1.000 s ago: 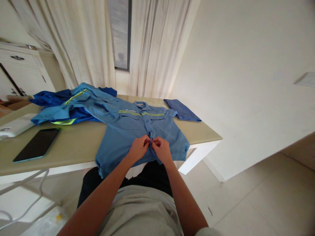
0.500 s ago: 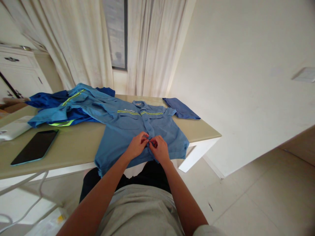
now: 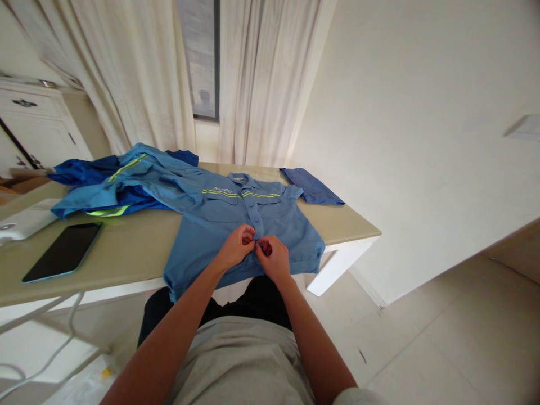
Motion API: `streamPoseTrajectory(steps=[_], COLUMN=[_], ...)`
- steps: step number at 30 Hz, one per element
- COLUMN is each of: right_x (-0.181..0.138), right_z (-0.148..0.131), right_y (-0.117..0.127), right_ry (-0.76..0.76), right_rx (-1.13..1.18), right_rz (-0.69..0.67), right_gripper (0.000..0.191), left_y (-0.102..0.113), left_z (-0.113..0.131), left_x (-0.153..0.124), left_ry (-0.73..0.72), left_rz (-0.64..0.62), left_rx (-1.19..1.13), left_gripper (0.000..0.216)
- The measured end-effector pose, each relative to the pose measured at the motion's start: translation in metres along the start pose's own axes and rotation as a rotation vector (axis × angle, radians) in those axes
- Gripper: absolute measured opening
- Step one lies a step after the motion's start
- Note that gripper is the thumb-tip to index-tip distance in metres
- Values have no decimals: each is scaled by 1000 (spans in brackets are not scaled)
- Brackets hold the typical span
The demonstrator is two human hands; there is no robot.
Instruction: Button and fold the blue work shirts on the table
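Buttoning the work shirt (image 3: 202, 236), low on the front, close to the hem.
On the table (image 3: 126, 247), a phone (image 3: 63, 251) and a heap of blue garments (image 3: 109, 185) lie off to my left. The shirt lies front up at the near edge. My left hand (image 3: 236, 247) and right hand (image 3: 274, 259) meet on its placket, both pinched on the cloth at a low button. The upper placket looks closed, I'd say, with the bottom stretch left.

White curtains (image 3: 139, 73), beige table (image 3: 126, 247), pale tiled floor (image 3: 442, 337)
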State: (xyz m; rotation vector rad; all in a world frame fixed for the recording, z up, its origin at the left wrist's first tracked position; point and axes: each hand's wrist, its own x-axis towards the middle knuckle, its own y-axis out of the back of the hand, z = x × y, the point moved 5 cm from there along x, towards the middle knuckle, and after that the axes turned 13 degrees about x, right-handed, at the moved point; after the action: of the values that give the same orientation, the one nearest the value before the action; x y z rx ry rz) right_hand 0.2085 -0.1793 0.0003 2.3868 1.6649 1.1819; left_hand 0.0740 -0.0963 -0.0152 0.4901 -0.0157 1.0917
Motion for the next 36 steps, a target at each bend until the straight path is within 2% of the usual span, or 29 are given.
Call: streamPoseTrajectory(steps=[7,12,18,22,25,31,33,36], right_x=[-2,5,-1,2,9,11,11,10], right_z=[5,1,-2,3,5,9,12,15], right_y=[1,0,-4,-2,0,2,1,4], right_ry=[-29,-75,29,-70,-150,-170,-164,-164], right_rx=[37,-47,-68,48,190,259,271,333], right_rz=[48,-9,47,97,73,20,8,-25], right_gripper=[13,10,14,15,17,24,25,26], left_y=[2,1,0,2,4,6,6,7], left_z=[4,2,-1,1,3,11,16,21], left_x=[-3,-2,2,1,-2,-8,-11,-13], left_ry=[4,7,50,49,26,-31,-61,-96], left_rz=[-30,-4,26,34,38,69,71,75], left_rx=[27,3,-6,-40,-65,23,82,211], left_gripper=[31,32,30,28,36,54,48,22])
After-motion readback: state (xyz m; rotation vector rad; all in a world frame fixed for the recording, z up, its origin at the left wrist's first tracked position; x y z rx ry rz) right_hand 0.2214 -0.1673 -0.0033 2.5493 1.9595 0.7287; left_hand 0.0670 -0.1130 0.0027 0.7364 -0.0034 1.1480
